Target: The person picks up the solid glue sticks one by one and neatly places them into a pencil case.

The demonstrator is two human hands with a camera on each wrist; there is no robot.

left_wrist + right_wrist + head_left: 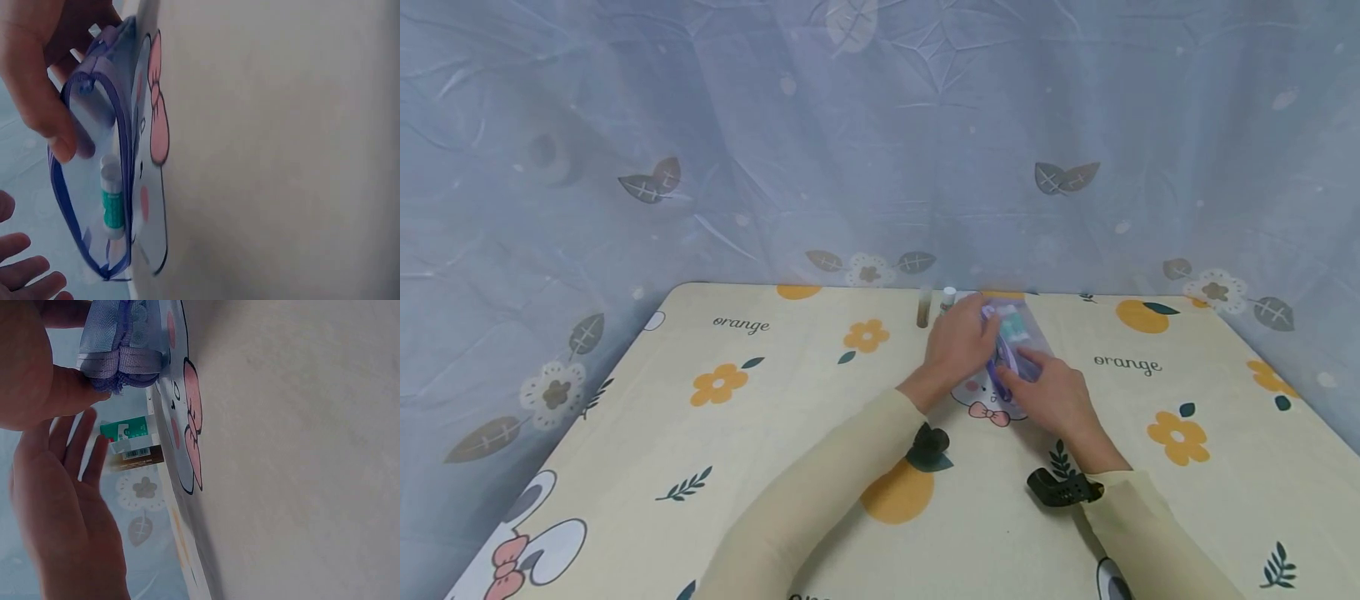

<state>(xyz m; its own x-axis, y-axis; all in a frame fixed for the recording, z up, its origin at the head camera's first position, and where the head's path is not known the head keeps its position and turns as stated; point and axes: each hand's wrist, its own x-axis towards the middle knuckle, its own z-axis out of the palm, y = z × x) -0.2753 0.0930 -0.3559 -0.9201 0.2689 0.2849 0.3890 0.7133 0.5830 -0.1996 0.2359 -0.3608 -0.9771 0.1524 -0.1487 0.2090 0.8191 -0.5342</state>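
A clear pouch with purple zipper trim lies over the rabbit print on the tablecloth. My right hand grips its near right end, thumb at the purple edge. The pouch mouth gapes toward the left in the left wrist view, and a white glue stick with a green label shows inside. My left hand is beside the mouth, its fingers spread and holding nothing. In the right wrist view that same hand has its fingers extended near the pouch.
Behind my left hand stand a white-capped tube with a green label and a brownish tube, both upright. The table has a cream printed cloth. A blue-grey patterned curtain hangs along its back edge.
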